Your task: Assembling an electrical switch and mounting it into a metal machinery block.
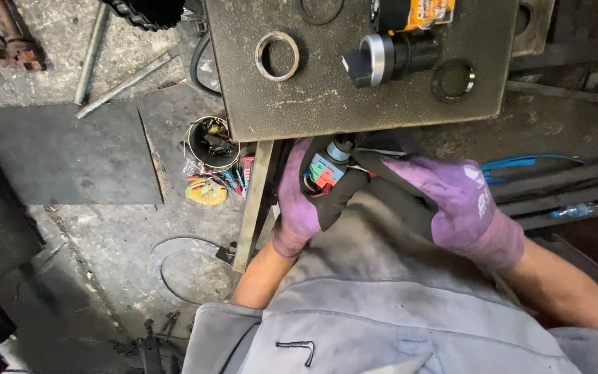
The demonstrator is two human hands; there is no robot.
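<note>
**Switch block held under the panel edge**

Small switch contact block (327,168), green, blue and red, with a grey stub on top, sitting just below the near edge of the dark metal panel (313,97), pinched between both gloved hands. Left hand (299,201) in a purple-and-black glove, wrapped round the block from the left and below, fingers closed on it. Right hand (444,194) reaching in from the right, fingertips touching the block's top and right side; whether clamped or merely resting on it, hard to tell. One rotary selector switch (385,57) already seated in the panel, black knob and silver collar. Two panel holes unfilled: one with a bright ring (277,55), one with a dark ring (452,80). Block not yet mated to anything visible. Further out, on the grimy floor at left, a round tin (211,142) of small parts and a tangle of coloured wire bits (209,188) beside it. Blue cable (520,163) off to the right.
</note>
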